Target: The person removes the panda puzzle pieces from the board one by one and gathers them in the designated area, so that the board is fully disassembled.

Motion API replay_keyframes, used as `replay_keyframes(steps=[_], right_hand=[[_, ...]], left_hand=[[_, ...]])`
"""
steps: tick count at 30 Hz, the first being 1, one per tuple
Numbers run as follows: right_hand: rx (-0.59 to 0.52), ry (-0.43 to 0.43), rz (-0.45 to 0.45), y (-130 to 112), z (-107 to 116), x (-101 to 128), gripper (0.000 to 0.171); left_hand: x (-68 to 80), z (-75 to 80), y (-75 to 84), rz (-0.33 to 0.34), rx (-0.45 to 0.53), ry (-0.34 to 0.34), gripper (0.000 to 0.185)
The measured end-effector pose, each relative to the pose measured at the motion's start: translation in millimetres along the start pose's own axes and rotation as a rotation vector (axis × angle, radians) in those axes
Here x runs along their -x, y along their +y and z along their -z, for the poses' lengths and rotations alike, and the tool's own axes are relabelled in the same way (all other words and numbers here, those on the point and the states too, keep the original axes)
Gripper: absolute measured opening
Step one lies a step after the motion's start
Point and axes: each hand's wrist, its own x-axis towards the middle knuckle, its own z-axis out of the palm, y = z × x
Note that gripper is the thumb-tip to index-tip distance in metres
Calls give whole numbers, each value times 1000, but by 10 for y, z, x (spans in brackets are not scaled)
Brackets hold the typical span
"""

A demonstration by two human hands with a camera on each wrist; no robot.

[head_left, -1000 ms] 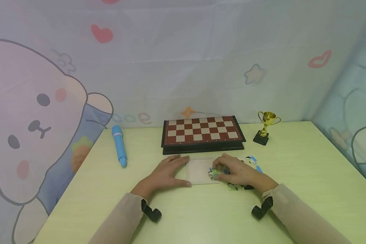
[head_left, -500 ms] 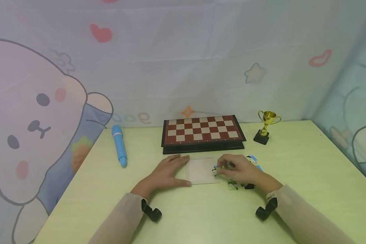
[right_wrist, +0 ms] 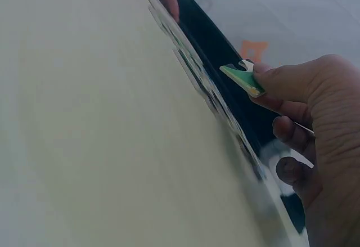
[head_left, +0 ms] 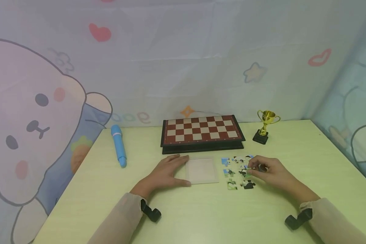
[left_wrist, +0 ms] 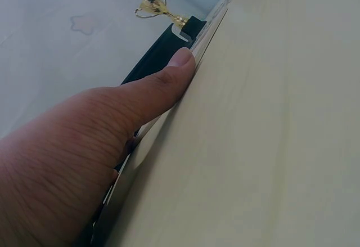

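Note:
A shallow, pale square puzzle tray (head_left: 201,170) lies flat in front of the chessboard. My left hand (head_left: 167,172) rests at its left side, thumb at the near corner and fingertips at the far one, fingers mostly straight. To the right of the tray, several jigsaw pieces (head_left: 231,184) with blue, green, black and white print are spread in loose rows. My right hand (head_left: 271,173) hovers at the right of these rows, pinching one green-printed jigsaw piece (right_wrist: 244,81) between thumb and fingers. In the right wrist view that piece is held tilted above the table, its other fingers curled.
Behind the tray stands a red-and-white chessboard (head_left: 202,128) on a black base. A small gold trophy cup (head_left: 266,118) is at the back right, and a blue microphone-shaped toy (head_left: 119,145) at the left. A printed cloth (head_left: 170,67) hangs behind the table.
My right hand has moved right from the tray's right edge, carrying the jigsaw piece, past the laid-out pieces, which now show more fully. My left hand has stayed at the tray.

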Motion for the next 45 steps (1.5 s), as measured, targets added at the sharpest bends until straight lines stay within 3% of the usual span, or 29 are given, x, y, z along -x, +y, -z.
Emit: replay_keyframes(steps=[3,7,13,19,34,45], right_hand=[[-37,21,-35,73,122,166,21],[-130,-22,-27,130,243,330,22],[-184,-127,87,218,269,374,24],[-143,-155,195,278,249,347,33],[-99,-131,168,254,236,312,26],[-55,-93,64,216,221,301,23]], left_hand=[[1,-2,-10,-1,-3,5,100],[2,5,-32,0,-18,13,99],[28,15,-31,-10,2,14,99],[25,-2,-47,9,-1,0,100],[28,6,-52,-5,4,16,99],[4,-40,-99,-12,13,12,102]])
